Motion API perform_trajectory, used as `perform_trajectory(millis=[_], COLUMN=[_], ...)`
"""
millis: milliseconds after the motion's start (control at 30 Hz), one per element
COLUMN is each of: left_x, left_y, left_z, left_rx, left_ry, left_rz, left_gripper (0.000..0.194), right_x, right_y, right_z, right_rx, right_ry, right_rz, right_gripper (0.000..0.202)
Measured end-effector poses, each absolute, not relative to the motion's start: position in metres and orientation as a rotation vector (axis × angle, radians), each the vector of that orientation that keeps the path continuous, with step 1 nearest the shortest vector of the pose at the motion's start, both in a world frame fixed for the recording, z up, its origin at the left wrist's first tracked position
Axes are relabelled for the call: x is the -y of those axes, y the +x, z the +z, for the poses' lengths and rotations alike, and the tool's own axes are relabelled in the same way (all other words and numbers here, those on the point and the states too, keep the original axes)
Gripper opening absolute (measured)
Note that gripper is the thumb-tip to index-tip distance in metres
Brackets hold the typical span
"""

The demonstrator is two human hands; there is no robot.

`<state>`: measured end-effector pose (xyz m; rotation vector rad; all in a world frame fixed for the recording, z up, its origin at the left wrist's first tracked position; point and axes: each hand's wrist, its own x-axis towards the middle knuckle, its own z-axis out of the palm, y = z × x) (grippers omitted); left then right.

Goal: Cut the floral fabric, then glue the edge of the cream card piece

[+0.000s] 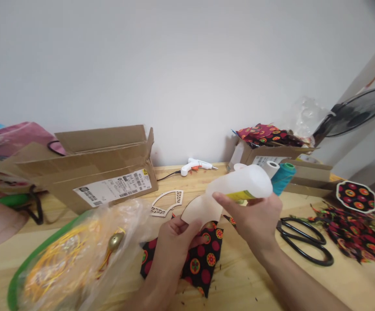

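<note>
In the head view my left hand [177, 242] grips a pale fan-shaped wooden piece [197, 211] by its lower edge. My right hand [255, 218] is wrapped round a white plastic bottle [242, 181] with a yellow label, tipped sideways with its narrower end over the wooden piece. Whether anything flows from it I cannot tell. Beneath my left hand lies a black fabric piece [203, 255] with red and orange round motifs. Just behind my hands rests a cut-out wooden fan frame [167, 203].
A cardboard box [109, 168] stands at the back left, with a plastic bag of yellow tassels [61, 263] before it. A white glue gun [195, 165] lies by the wall. Black-handled scissors [304, 239], a teal thread spool [283, 178] and fabric scraps [356, 237] are on the right.
</note>
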<state>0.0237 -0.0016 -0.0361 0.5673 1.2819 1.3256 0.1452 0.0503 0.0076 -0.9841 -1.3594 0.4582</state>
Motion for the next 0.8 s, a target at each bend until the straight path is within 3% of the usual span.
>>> perform_trajectory(millis=[200,800], left_x=[-0.0003,0.0005], left_y=[0.0236,0.0262], left_z=[-0.0341,-0.0337], left_rx=[-1.301,-1.205], left_ry=[0.559,0.530], left_rz=[1.337,1.407], left_gripper=[0.016,0.016], right_x=[-0.0518,-0.0494], right_y=[0.1449,0.1443], right_z=[0.0119,0.0096], right_rx=[1.237,1.214], right_ry=[-0.951,-0.940], right_rz=[0.632,0.530], right_gripper=[0.027,0.029])
